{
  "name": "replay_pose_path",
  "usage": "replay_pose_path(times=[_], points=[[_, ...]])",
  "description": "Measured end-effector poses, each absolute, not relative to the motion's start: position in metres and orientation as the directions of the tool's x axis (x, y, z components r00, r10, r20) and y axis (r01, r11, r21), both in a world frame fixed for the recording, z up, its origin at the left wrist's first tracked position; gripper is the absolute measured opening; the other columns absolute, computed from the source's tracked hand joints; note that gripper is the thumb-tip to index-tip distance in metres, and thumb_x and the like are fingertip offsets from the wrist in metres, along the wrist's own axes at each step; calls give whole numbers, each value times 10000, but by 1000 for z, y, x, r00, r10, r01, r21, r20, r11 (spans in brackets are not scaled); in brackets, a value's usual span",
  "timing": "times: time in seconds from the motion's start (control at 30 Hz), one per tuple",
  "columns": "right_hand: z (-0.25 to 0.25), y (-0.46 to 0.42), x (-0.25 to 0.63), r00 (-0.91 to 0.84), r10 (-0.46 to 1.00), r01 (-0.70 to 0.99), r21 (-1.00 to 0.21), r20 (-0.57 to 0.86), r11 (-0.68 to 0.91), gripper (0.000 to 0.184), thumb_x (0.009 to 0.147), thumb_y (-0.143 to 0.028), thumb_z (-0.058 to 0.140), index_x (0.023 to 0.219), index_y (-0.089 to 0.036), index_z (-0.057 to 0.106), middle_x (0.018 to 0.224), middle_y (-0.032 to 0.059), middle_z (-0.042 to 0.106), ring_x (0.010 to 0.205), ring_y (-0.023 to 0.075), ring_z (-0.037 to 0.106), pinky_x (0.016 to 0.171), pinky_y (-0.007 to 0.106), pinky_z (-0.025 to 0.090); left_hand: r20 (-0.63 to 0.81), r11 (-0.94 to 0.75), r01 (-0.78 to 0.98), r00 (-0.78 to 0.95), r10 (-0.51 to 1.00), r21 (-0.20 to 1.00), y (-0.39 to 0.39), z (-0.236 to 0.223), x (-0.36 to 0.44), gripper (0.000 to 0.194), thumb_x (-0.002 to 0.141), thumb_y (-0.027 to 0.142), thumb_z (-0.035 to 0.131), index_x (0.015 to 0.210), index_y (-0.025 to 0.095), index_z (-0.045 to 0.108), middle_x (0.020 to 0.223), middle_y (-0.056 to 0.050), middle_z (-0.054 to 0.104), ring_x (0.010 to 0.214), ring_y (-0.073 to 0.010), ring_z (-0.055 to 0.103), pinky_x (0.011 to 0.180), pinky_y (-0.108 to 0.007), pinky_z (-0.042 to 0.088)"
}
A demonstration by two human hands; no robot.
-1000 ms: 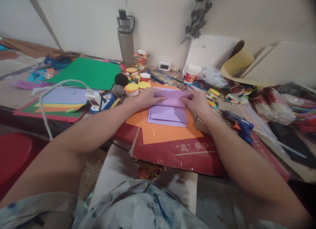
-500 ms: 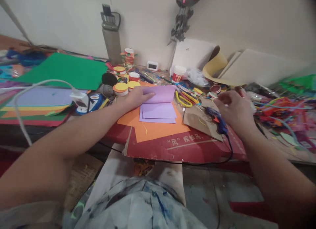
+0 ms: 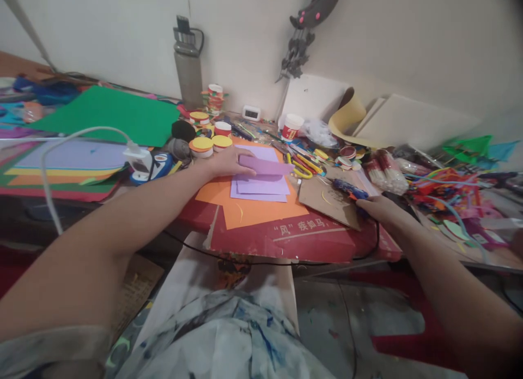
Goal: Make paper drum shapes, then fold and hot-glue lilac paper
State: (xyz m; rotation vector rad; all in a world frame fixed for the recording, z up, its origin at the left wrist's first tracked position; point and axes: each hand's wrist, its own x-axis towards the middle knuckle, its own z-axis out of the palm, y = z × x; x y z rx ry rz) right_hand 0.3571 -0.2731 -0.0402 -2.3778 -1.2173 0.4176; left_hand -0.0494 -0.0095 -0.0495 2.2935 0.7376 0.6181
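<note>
My left hand (image 3: pixel 229 162) is closed on a folded purple paper (image 3: pixel 265 165), lifted a little above other sheets. Beneath it lie lavender sheets (image 3: pixel 261 189) on orange paper (image 3: pixel 241 213). At the right, my right hand (image 3: pixel 379 207) is closed around the handle of a blue glue gun (image 3: pixel 349 189). Its nozzle points left over a piece of brown cardboard (image 3: pixel 327 206), and its black cord hangs down behind the hand. Yellow-handled scissors (image 3: pixel 301 167) lie between the purple paper and the glue gun.
Behind stand yellow-topped paper cups (image 3: pixel 201 145), a red-and-white cup (image 3: pixel 292 127) and a grey bottle (image 3: pixel 188 68). Green paper (image 3: pixel 110 116) and a white plug (image 3: pixel 138 160) are at left. Bagged cotton swabs (image 3: pixel 386 172) lie at right. Red cardboard (image 3: pixel 261 243) forms the front edge.
My right hand has come down and closed on the glue gun, now turned more level. The purple paper in my left hand has been tilted and moved slightly lower.
</note>
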Motion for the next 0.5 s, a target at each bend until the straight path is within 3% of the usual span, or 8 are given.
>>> replay_pose_path(times=[0.1,0.23,0.37,0.5], points=[[-24,-277,345,619,742,470,-636,-257,-612,286,782,-290,759,527,-291,627,602,81,591,579,239,546,639,434,441,163,-627,336,781,602,703,-6,-52,-50,300,743,438,905,904,189,859,914,-61,858,846,-225,741,805,-312,545],[-21,-281,331,643,733,398,-721,-222,-567,208,753,-251,721,595,-308,599,655,56,590,616,231,545,657,423,471,200,-571,388,674,711,724,-3,-60,-48,302,849,414,844,672,199,726,657,-25,715,686,-185,608,705,-327,451],[-29,-282,321,677,711,329,-787,-190,-523,160,740,-213,694,666,-301,583,694,43,595,631,213,552,652,381,494,259,-569,399,606,752,719,-5,-61,-46,305,889,401,840,707,204,694,667,-18,669,733,-188,579,739,-333,413],[-38,-279,322,693,713,426,-740,-103,-521,92,775,-192,645,799,-269,600,737,48,629,688,222,591,691,362,494,196,-571,533,601,775,625,-10,-52,-45,405,931,418,816,675,209,581,650,0,574,701,-164,502,711,-321,334]])
